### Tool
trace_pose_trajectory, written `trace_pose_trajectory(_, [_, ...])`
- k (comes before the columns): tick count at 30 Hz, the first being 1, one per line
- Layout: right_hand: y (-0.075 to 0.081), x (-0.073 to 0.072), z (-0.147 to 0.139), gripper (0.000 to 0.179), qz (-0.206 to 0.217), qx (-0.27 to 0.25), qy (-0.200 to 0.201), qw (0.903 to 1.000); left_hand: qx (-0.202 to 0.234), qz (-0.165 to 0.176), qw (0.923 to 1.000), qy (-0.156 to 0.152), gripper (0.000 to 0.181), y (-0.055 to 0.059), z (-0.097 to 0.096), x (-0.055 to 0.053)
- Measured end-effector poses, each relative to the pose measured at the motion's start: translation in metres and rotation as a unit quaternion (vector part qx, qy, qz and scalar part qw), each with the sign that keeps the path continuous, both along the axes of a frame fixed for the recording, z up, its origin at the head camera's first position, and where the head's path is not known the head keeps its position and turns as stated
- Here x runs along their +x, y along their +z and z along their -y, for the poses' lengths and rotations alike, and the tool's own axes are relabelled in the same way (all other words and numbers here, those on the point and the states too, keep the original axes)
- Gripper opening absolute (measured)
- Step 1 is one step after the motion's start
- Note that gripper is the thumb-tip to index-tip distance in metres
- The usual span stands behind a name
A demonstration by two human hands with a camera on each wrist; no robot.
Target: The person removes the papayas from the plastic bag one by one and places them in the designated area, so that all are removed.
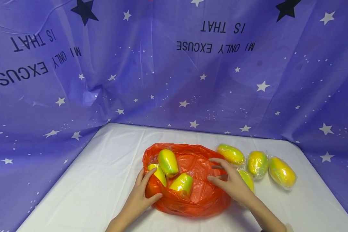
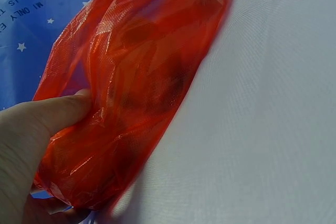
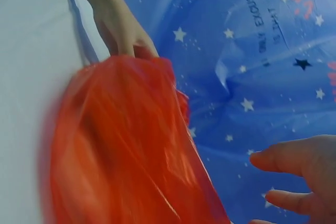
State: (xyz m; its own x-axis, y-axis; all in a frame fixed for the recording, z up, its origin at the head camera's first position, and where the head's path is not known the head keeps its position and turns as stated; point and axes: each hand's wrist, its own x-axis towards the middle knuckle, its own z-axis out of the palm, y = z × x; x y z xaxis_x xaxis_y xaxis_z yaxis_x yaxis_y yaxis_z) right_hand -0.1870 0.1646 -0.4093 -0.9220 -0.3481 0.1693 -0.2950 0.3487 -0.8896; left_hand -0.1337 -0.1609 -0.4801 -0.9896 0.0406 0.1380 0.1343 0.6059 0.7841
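A red plastic bag [image 1: 203, 206] lies with its mouth spread, and three yellow-green mangoes [image 1: 168, 162] are inside its left part. My left hand [image 1: 137, 196] holds the bag's left side, thumb at the front and fingers around the outer side. In the left wrist view the thumb [image 2: 63, 111] presses on the red film, while the other fingers are partly hidden. Over the bag's right rim hovers my right hand [image 1: 232, 180], fingers apart and nothing between them. The right wrist view shows its fingers [image 3: 286, 156] apart from the bag [image 3: 126, 145].
Several more mangoes in clear wrap lie right of the bag: one at the back [image 1: 231, 154], one in the middle [image 1: 257, 164], one at far right [image 1: 282, 172], and one partly behind my right hand [image 1: 246, 180]. A white cloth [image 1: 84, 180] covers the table; a purple star-printed curtain [image 1: 168, 87] surrounds it.
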Motion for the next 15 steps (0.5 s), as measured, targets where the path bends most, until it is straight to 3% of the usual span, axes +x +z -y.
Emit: trace_pose_trajectory(15, [-0.01, 0.004, 0.04, 0.046, 0.011, 0.05, 0.099, 0.9937, -0.002, 0.005, 1.0, 0.001, 0.083, 0.0, 0.0, 0.0])
